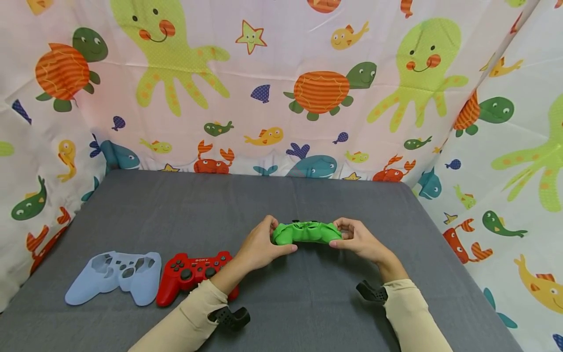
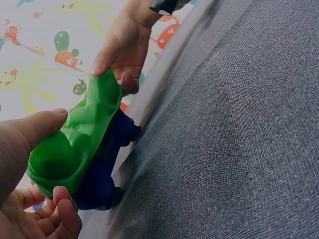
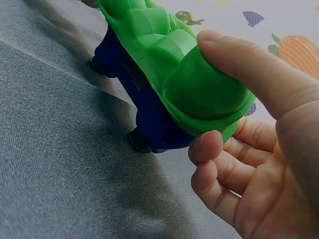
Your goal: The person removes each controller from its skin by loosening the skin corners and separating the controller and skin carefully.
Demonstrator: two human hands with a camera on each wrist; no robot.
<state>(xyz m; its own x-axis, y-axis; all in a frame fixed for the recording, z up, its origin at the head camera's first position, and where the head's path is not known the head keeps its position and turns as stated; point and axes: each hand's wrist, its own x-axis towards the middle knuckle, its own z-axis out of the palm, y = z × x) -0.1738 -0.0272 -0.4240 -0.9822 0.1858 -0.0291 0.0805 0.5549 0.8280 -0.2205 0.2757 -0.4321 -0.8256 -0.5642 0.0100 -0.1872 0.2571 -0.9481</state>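
Observation:
Both hands hold a blue game controller (image 3: 149, 117) partly wrapped in a green silicone cover (image 1: 310, 231). My left hand (image 1: 262, 244) grips its left end, thumb on the near side and fingers curled at the far side. At the other end my right hand (image 1: 360, 240) pinches the cover, its thumb pressing the green surface in the right wrist view. The cover's edge runs along the controller, and the blue front with its black thumbsticks (image 3: 138, 141) shows beyond it, facing the cloth. How far the cover reaches at each end is hidden by the fingers.
A red Sony controller (image 1: 176, 278) lies on the grey cloth-covered table (image 1: 308, 303), partly behind the left forearm. Beside it at the far left lies a flat, light blue silicone cover (image 1: 110, 284). A curtain (image 1: 272, 63) printed with sea animals hangs behind the table and along its sides.

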